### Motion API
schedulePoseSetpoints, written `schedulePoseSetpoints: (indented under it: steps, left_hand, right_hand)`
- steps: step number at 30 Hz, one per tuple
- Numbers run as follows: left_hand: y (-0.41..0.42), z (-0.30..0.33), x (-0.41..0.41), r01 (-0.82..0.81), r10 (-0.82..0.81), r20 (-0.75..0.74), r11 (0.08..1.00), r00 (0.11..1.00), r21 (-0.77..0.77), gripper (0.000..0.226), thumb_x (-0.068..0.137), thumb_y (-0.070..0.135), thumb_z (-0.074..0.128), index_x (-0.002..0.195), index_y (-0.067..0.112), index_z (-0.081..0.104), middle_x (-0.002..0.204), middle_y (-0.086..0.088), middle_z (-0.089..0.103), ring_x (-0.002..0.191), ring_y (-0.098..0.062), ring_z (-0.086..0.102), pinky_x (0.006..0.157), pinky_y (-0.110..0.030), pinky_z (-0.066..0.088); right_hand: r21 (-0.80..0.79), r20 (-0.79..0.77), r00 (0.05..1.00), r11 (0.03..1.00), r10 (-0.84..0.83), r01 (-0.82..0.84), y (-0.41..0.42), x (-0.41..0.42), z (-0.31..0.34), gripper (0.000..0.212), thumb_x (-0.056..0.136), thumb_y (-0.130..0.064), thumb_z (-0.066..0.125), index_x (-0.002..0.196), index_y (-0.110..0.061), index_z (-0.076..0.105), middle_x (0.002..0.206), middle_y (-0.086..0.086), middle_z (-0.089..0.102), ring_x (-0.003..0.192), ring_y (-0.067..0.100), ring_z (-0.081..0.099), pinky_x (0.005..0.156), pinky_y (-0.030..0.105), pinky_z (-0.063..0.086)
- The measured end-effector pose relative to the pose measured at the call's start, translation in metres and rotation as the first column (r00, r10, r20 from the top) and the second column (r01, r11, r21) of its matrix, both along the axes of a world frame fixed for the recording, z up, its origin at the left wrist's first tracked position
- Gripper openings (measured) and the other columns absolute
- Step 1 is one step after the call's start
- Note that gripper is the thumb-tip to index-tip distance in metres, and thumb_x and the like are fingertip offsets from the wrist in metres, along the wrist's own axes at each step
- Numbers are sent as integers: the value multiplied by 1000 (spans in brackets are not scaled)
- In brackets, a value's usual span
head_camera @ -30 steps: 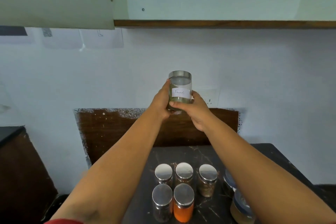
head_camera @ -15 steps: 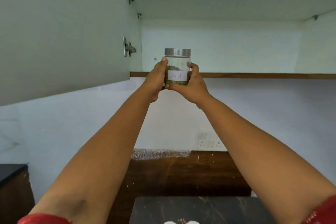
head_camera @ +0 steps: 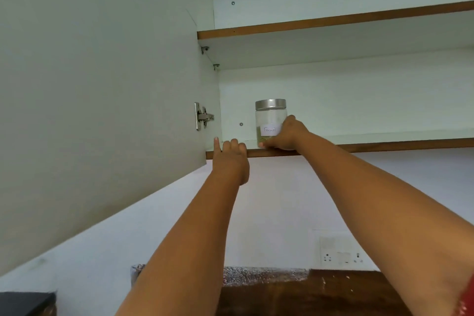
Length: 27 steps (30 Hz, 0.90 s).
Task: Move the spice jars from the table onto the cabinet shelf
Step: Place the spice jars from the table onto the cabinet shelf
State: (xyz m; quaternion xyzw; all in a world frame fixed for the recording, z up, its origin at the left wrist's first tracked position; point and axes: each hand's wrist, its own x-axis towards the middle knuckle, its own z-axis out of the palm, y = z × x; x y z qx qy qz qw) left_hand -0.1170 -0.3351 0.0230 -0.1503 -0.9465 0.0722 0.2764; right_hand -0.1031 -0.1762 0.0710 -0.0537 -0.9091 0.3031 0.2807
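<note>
R hand (head_camera: 284, 136) is wrapped round the lower body of the fennel jar (head_camera: 270, 120), set upright near the front-left edge of the lower cabinet shelf (head_camera: 384, 147), prob. to steady it; L hand (head_camera: 230, 159), fingers loosely spread, is braced on shelf lip beside open door (head_camera: 102, 84).

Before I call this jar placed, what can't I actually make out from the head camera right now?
- Base of the fennel jar: covered by the right hand, so full contact with the lower shelf is unconfirmed.
- Lower shelf's top surface: seen from below, mostly hidden behind its front edge.
- Left hand: fingertips hidden over the shelf edge.
- Table and remaining jars: below the frame edge.
</note>
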Motion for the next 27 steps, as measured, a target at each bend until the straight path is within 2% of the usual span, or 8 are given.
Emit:
schedulePoseSetpoints:
  steps: [3,5,10,13,15,18,24,27]
  left_hand:
    - [-12,6,-6,104,-111,100,992,989,68,74,85,29,67,144,12,26,144,-10,31,136,-31,28,118,-47,13]
    - [-20,8,-9,168,-188,134,975,973,146,72,84,33,68,143,17,28,141,-5,33,132,-28,30,112,-42,23]
    - [-26,4,-16,220,-240,93,958,966,185,59,82,11,57,135,17,32,130,-4,36,122,-26,33,108,-39,24]
    - [-24,4,-16,204,-223,95,963,970,177,58,75,4,51,130,15,33,126,-5,35,118,-26,33,107,-39,25]
    - [-24,3,-18,196,-213,94,966,972,167,60,74,5,51,130,15,32,127,-5,33,117,-26,33,106,-37,25]
    - [-22,4,-16,194,-214,99,964,972,183,60,74,3,51,129,15,32,129,-6,32,117,-25,32,105,-36,25]
    - [-21,3,-8,157,-181,114,969,977,192,59,74,1,48,130,13,32,132,-7,32,120,-27,31,107,-37,25]
    - [-20,4,-8,158,-179,103,969,978,191,57,74,2,49,128,13,33,131,-7,33,119,-26,32,108,-37,25]
  right_hand:
    - [-22,93,996,1000,6,-4,-11,-18,8,104,64,-43,87,139,-4,27,133,13,48,122,29,50,87,33,42]
    - [-19,133,991,1000,-3,6,-19,-30,12,103,63,-44,88,139,-4,29,133,13,48,121,28,51,88,33,43]
    - [37,205,978,999,-27,20,-46,-58,20,96,67,-49,83,137,-5,35,132,14,50,120,28,53,94,32,44]
    - [18,177,984,1000,0,-3,-60,-76,18,71,79,-31,77,134,-4,42,130,16,51,119,29,53,88,33,44]
    - [25,164,986,1000,7,-11,-68,-85,15,61,84,-25,73,132,-4,41,129,16,52,116,27,54,87,30,43]
    - [-52,190,978,995,89,-81,-74,-95,13,67,83,-25,74,135,-5,36,129,17,52,116,29,53,88,34,41]
    - [-42,158,984,996,84,-78,-77,-96,10,68,80,-28,76,132,-5,38,124,16,54,113,31,55,83,36,41]
    - [-9,179,979,995,97,-97,-76,-98,10,64,80,-30,76,129,-5,44,123,16,57,111,31,57,89,38,45]
